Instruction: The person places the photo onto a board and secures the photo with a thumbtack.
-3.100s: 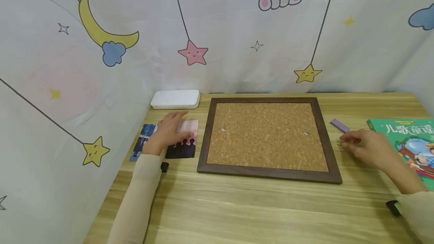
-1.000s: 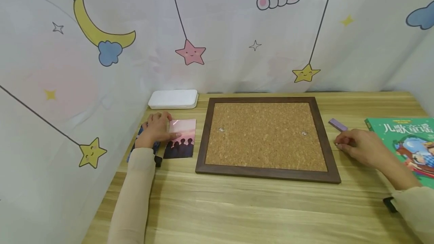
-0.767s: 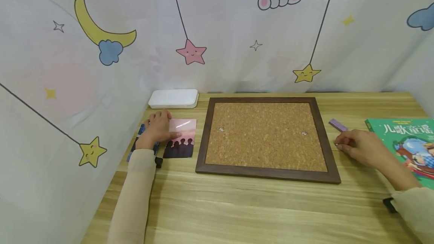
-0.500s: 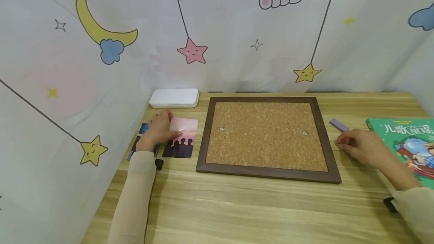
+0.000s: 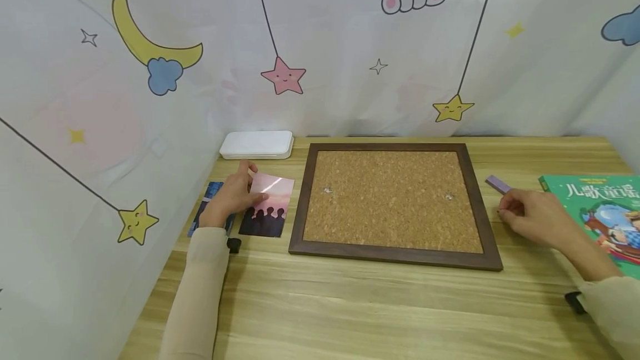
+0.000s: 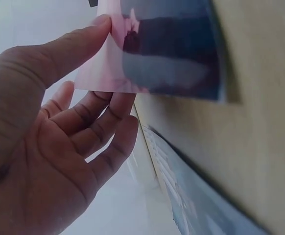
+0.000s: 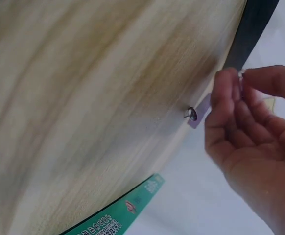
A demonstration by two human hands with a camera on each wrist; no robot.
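Note:
My left hand (image 5: 231, 196) pinches a glossy photo (image 5: 270, 204), pink above with dark silhouettes below, between thumb and fingers. In the left wrist view the photo (image 6: 172, 54) bends near the thumb, and one edge stands off the table. A blue photo (image 5: 205, 210) lies partly hidden under that hand and wrist. Thumb and forefinger of my right hand (image 5: 535, 215) pinch a thumbtack (image 7: 241, 73), mostly covered by the fingertips. Another thumbtack (image 7: 191, 114) rests on the table near that hand. Between the hands lies a cork board (image 5: 390, 199) in a dark brown frame.
Two small clear shiny pieces sit on the cork, left and right. A white case (image 5: 257, 145) stands at the back left. A purple bar (image 5: 498, 184) lies right of the frame. Farther right is a green book (image 5: 595, 193), partly behind the right hand.
My left hand moved left off the pink photo's middle to its left edge, then took hold and tilted the photo slightly. The right hand shifted slightly left, still pinching the thumbtack.

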